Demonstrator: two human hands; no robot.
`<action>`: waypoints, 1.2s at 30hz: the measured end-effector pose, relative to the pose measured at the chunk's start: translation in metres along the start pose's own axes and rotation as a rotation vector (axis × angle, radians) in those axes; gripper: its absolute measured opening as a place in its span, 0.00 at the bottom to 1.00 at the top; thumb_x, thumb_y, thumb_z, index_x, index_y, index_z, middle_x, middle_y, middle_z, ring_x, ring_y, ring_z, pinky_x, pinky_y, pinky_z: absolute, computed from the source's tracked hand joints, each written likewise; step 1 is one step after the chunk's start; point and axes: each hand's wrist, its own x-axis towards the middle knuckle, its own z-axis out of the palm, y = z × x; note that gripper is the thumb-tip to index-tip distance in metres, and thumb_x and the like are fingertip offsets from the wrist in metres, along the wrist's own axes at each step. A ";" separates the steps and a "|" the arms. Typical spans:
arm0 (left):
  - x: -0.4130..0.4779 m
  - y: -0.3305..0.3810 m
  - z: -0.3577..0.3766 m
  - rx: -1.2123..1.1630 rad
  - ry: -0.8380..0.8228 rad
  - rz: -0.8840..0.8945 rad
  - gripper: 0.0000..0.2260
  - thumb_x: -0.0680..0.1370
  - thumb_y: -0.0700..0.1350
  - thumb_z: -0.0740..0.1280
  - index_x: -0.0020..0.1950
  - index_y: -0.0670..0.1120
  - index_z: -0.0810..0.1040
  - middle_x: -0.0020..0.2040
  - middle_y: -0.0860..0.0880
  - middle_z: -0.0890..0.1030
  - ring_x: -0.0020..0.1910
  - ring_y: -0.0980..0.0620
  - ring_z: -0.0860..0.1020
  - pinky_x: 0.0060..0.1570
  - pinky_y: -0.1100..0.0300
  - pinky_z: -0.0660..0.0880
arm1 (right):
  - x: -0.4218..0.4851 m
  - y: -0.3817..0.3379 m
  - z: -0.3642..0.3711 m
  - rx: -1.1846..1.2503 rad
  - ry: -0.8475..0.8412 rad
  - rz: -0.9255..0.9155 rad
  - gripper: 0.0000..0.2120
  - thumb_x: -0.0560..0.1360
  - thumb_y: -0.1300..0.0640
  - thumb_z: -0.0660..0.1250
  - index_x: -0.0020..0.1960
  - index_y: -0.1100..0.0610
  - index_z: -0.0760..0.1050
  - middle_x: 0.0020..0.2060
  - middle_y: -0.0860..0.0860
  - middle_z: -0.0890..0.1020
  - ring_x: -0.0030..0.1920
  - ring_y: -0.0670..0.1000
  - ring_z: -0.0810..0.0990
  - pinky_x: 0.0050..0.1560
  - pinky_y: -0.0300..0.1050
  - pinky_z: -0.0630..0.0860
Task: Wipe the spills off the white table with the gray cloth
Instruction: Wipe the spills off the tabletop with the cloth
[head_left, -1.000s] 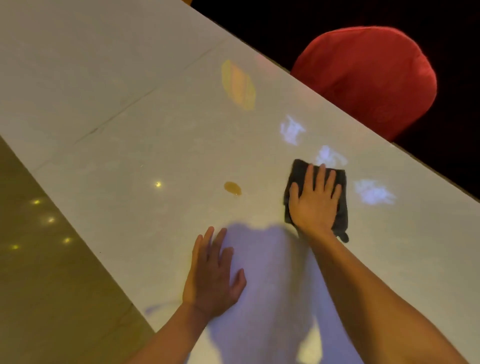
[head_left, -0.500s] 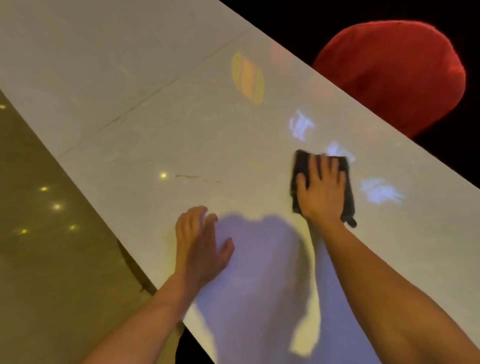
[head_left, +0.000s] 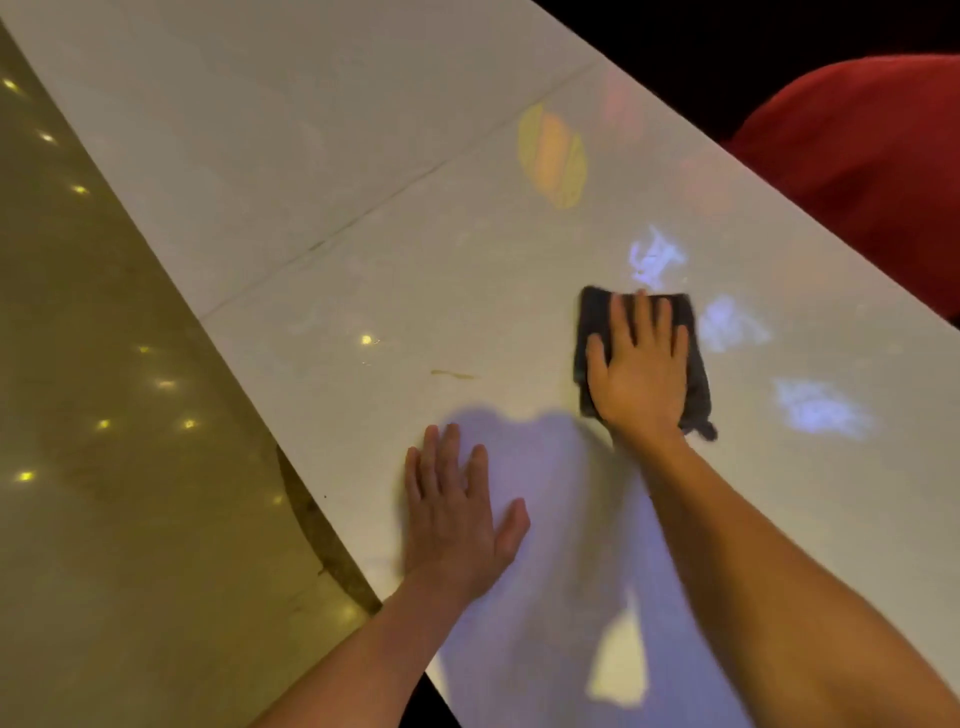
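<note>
Right hand (head_left: 641, 374) pressed flat, fingers spread, on the folded gray cloth (head_left: 693, 358) lying on the white surface (head_left: 363, 156); left hand (head_left: 457, 519) open, braced nearby. Best slid left under even pressure across the thin amber streak (head_left: 452, 373), well apart, then lifted off.

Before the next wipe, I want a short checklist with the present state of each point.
1. Gray cloth flat under right hand: ok.
2. Left hand flat on white table, clear of the wiping path: ok.
3. Brown smear gone: not ok, it lies left of the cloth.
4. Path from cloth to smear free: ok.
5. Cloth damp enough: cannot tell.
</note>
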 end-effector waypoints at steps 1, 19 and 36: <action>0.001 0.000 0.000 -0.003 0.010 -0.004 0.32 0.75 0.62 0.59 0.69 0.40 0.73 0.75 0.33 0.67 0.76 0.31 0.59 0.72 0.33 0.59 | 0.004 -0.029 0.003 0.037 0.031 0.244 0.32 0.82 0.43 0.51 0.83 0.56 0.54 0.82 0.59 0.55 0.82 0.64 0.51 0.80 0.65 0.47; 0.002 -0.006 0.005 -0.090 0.082 0.022 0.27 0.74 0.56 0.60 0.65 0.40 0.76 0.72 0.34 0.70 0.74 0.32 0.64 0.73 0.34 0.56 | -0.027 -0.062 0.008 0.007 -0.037 0.009 0.31 0.83 0.44 0.50 0.83 0.54 0.53 0.82 0.58 0.55 0.81 0.64 0.51 0.79 0.65 0.48; -0.004 -0.008 0.003 -0.245 0.108 -0.030 0.27 0.75 0.52 0.51 0.69 0.43 0.73 0.77 0.39 0.65 0.78 0.39 0.56 0.76 0.42 0.52 | -0.222 -0.011 0.016 0.013 -0.131 -0.450 0.32 0.83 0.42 0.52 0.83 0.52 0.54 0.82 0.57 0.56 0.82 0.63 0.49 0.80 0.64 0.49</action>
